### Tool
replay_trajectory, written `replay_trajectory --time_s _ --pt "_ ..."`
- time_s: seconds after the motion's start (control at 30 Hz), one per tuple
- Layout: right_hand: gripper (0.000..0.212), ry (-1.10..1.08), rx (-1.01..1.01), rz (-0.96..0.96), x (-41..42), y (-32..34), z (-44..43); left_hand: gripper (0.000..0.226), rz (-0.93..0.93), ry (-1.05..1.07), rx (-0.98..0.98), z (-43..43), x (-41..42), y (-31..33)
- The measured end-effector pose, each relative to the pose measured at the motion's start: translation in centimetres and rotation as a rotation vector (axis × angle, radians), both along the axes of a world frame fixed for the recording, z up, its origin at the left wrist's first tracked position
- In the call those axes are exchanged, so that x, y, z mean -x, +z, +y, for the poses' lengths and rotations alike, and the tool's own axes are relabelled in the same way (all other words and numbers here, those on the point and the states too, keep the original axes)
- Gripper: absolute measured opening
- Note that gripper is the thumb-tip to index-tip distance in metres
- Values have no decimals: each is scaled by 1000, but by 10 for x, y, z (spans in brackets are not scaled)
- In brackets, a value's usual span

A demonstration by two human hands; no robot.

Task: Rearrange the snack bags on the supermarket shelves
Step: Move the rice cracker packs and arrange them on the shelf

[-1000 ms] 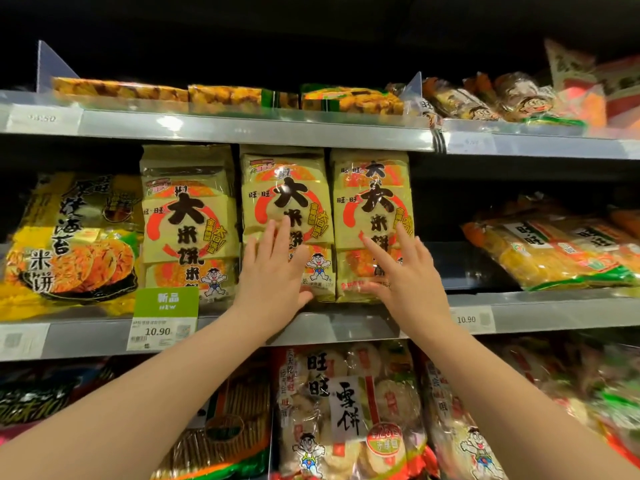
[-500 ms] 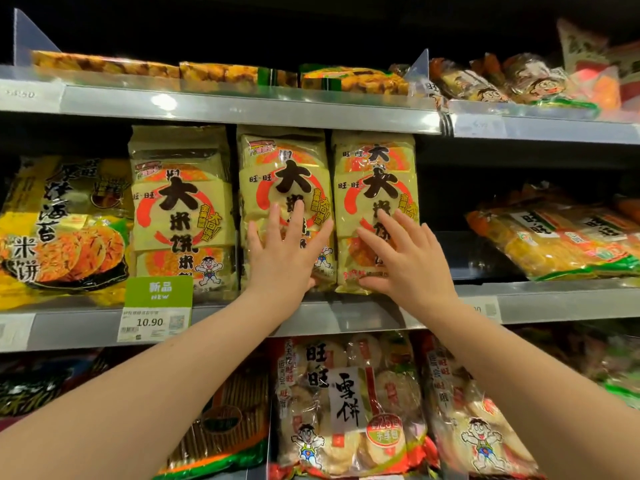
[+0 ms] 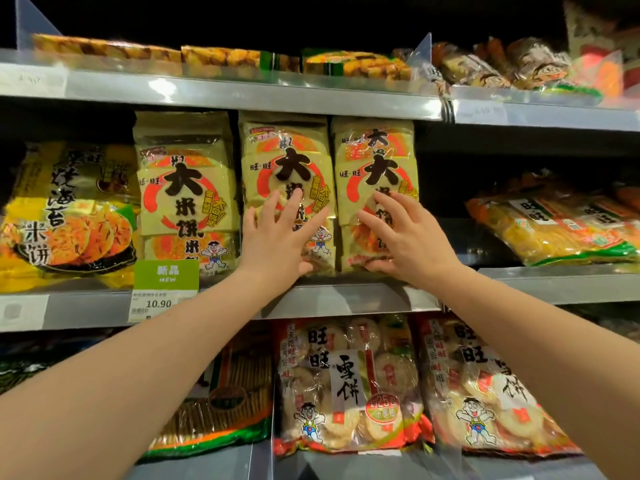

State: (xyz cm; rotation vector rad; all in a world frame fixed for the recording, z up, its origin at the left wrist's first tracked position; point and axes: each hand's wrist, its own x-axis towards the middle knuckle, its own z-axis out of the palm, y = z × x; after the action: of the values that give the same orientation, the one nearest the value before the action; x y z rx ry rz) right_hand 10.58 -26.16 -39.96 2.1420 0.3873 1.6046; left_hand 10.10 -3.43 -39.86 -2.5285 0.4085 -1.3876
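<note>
Three upright yellow rice-cracker bags stand side by side on the middle shelf [image 3: 346, 299]. My left hand [image 3: 277, 237] lies flat with spread fingers against the front of the middle bag [image 3: 284, 157]. My right hand [image 3: 405, 237] presses with straight fingers on the lower front of the right bag [image 3: 375, 154], its thumb at the bag's bottom edge. The left bag [image 3: 183, 188] stands untouched beside them. Both hands cover the bags' lower halves.
A yellow seaweed-cracker bag [image 3: 65, 216] stands at the far left, flat yellow packs [image 3: 550, 226] lie to the right past a dark gap. The top shelf [image 3: 242, 88] carries flat snack packs. Below are snow-cracker bags [image 3: 346, 386]. A green price tag [image 3: 166, 271] hangs on the shelf edge.
Both hands have slid slightly higher on the two bags while staying flat against them. The view has moved closer to the shelf.
</note>
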Motion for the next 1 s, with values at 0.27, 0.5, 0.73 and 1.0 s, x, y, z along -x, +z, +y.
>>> replay_trajectory --time_s 0.27,0.5,0.73,1.0 --pt "99 -120 285 -19 0 12 13 89 52 38 50 -15 5 8" --pt "76 118 413 -59 0 8 -12 83 99 -78 -30 5 7 3" --pt "84 -5 396 159 17 14 -27 87 168 -71 -162 21 14 13" --pt "97 -184 286 158 19 14 -22 89 116 -58 -185 23 9 10"
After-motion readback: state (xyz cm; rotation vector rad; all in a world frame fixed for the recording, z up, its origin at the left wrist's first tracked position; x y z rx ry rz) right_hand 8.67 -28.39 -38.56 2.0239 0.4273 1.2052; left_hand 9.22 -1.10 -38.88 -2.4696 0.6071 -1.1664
